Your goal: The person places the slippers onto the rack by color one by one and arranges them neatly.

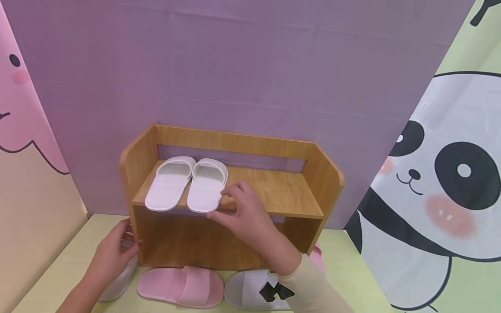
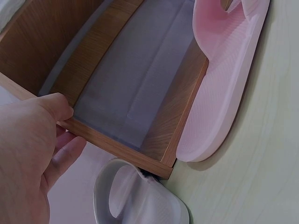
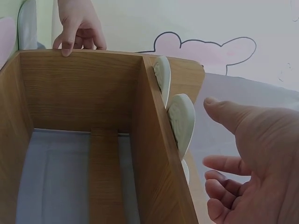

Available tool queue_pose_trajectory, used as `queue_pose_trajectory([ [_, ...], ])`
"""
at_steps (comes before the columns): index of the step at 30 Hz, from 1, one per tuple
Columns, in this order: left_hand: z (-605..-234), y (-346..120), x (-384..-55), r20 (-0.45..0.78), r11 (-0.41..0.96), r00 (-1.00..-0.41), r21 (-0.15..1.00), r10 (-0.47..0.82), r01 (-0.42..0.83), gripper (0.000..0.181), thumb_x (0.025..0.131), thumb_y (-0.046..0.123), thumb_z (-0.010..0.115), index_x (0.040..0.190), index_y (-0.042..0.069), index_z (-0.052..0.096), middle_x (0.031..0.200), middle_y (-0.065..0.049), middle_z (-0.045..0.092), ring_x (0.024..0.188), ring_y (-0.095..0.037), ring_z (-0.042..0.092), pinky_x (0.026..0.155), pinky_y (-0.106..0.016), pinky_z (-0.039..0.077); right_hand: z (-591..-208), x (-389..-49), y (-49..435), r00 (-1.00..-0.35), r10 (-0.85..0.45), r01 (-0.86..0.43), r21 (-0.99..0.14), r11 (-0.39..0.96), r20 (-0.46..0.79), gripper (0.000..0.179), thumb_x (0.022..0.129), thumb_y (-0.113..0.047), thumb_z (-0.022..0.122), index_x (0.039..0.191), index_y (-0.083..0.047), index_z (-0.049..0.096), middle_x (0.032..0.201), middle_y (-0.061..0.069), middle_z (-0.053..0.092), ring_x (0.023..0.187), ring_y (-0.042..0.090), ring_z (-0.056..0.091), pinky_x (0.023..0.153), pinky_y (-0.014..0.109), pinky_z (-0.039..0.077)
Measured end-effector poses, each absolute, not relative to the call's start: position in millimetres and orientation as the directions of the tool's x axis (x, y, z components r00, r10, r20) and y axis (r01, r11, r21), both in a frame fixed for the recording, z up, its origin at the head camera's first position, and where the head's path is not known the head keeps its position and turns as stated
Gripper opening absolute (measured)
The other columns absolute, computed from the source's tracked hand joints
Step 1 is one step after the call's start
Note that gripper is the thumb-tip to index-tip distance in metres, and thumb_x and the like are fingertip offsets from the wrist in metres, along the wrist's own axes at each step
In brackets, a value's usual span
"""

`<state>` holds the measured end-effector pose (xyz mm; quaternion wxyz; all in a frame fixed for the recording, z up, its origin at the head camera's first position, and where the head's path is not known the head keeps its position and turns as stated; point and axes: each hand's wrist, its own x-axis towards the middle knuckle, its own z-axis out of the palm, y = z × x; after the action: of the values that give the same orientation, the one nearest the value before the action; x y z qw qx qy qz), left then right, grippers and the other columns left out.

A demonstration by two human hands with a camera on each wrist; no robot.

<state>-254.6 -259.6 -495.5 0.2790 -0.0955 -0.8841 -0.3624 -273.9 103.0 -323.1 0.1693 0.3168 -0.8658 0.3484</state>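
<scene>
A pair of white slippers stands side by side on the upper shelf of a wooden rack (image 1: 266,187): the left slipper (image 1: 166,191) and the right slipper (image 1: 205,189). My right hand (image 1: 246,213) is beside the right slipper's toe, its thumb and fingers spread. The right wrist view shows a gap between that thumb and the white slipper (image 3: 182,121). At the rack's left side panel, my left hand (image 1: 113,252) grips the front edge. In the left wrist view its thumb (image 2: 58,106) lies over the panel edge, with the fingers outside.
Pink slipper (image 1: 180,287) and grey-white slipper (image 1: 250,289) lie on the pale table before the rack. Another whitish slipper (image 1: 119,282) is partly behind my left hand. Something pink (image 1: 318,256) shows at the rack's right. A purple backdrop (image 1: 235,65) hangs behind.
</scene>
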Motion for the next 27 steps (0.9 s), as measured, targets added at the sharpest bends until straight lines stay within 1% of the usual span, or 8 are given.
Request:
queue_pose_trajectory([
  [7, -496.8, -260.4, -256.0, 0.565, 0.713, -0.824, 0.592, -0.034, 0.376, 0.064, 0.088, -0.007, 0.087, 0.144, -0.001, 0.056, 0.115, -0.012, 0.071, 0.091, -0.021, 0.074, 0.07, -0.027, 0.065, -327.7, -271.9, 116.2, -0.713, -0.437, -0.695, -0.475, 0.539, 0.548, 0.05, 0.09, -0.029, 0.096, 0.127, -0.005, 0.071, 0.119, 0.008, 0.061, 0.105, 0.025, 0.061, 0.079, 0.031, 0.06],
  [12, -498.2, -260.9, -256.4, 0.565, 0.717, -0.824, 0.589, -0.036, 0.373, 0.064, 0.088, -0.006, 0.087, 0.143, 0.0, 0.057, 0.116, -0.012, 0.071, 0.092, -0.02, 0.073, 0.071, -0.027, 0.065, -331.1, -272.2, 126.3, -0.696, -0.443, -0.711, -0.457, 0.535, 0.565, 0.046, 0.091, -0.026, 0.095, 0.125, -0.006, 0.071, 0.12, 0.007, 0.062, 0.109, 0.022, 0.062, 0.087, 0.035, 0.062],
  [14, -498.6, -261.0, -256.5, 0.566, 0.717, -0.824, 0.589, -0.037, 0.373, 0.064, 0.088, -0.006, 0.088, 0.143, 0.0, 0.057, 0.116, -0.012, 0.071, 0.092, -0.019, 0.073, 0.07, -0.027, 0.065, -332.8, -272.2, 130.7, -0.693, -0.444, -0.713, -0.45, 0.538, 0.568, 0.044, 0.091, -0.025, 0.095, 0.124, -0.008, 0.071, 0.119, 0.006, 0.061, 0.11, 0.021, 0.062, 0.088, 0.036, 0.062],
  [17, -498.8, -261.1, -256.5, 0.566, 0.718, -0.823, 0.588, -0.037, 0.372, 0.063, 0.088, -0.006, 0.087, 0.143, 0.0, 0.057, 0.115, -0.012, 0.071, 0.092, -0.02, 0.074, 0.07, -0.027, 0.065, -335.3, -271.3, 137.4, -0.706, -0.434, -0.699, -0.452, 0.554, 0.561, 0.042, 0.091, -0.025, 0.095, 0.122, -0.011, 0.071, 0.117, 0.003, 0.061, 0.11, 0.018, 0.062, 0.089, 0.038, 0.064],
  [22, -498.7, -260.9, -255.8, 0.56, 0.722, -0.827, 0.587, -0.035, 0.367, 0.063, 0.088, -0.006, 0.088, 0.143, -0.001, 0.056, 0.115, -0.012, 0.071, 0.093, -0.026, 0.075, 0.071, -0.029, 0.066, -340.5, -268.8, 150.4, -0.739, -0.416, -0.665, -0.476, 0.575, 0.53, 0.041, 0.091, -0.027, 0.095, 0.122, -0.015, 0.071, 0.118, -0.003, 0.059, 0.113, 0.015, 0.064, 0.093, 0.041, 0.064],
  [25, -498.5, -260.7, -255.6, 0.557, 0.723, -0.829, 0.587, -0.036, 0.363, 0.064, 0.088, -0.006, 0.088, 0.143, 0.0, 0.056, 0.115, -0.012, 0.071, 0.093, -0.028, 0.075, 0.071, -0.031, 0.066, -344.6, -266.9, 160.8, -0.735, -0.414, -0.668, -0.468, 0.579, 0.537, 0.039, 0.091, -0.027, 0.095, 0.121, -0.018, 0.072, 0.117, -0.006, 0.059, 0.11, 0.018, 0.064, 0.091, 0.039, 0.062],
  [27, -498.3, -260.7, -255.8, 0.557, 0.723, -0.83, 0.587, -0.036, 0.363, 0.064, 0.088, -0.005, 0.088, 0.144, 0.0, 0.057, 0.114, -0.011, 0.071, 0.093, -0.027, 0.075, 0.071, -0.03, 0.066, -348.4, -266.2, 168.6, -0.72, -0.417, -0.682, -0.456, 0.572, 0.554, 0.038, 0.091, -0.027, 0.095, 0.12, -0.017, 0.072, 0.117, -0.005, 0.06, 0.106, 0.021, 0.063, 0.088, 0.038, 0.06],
])
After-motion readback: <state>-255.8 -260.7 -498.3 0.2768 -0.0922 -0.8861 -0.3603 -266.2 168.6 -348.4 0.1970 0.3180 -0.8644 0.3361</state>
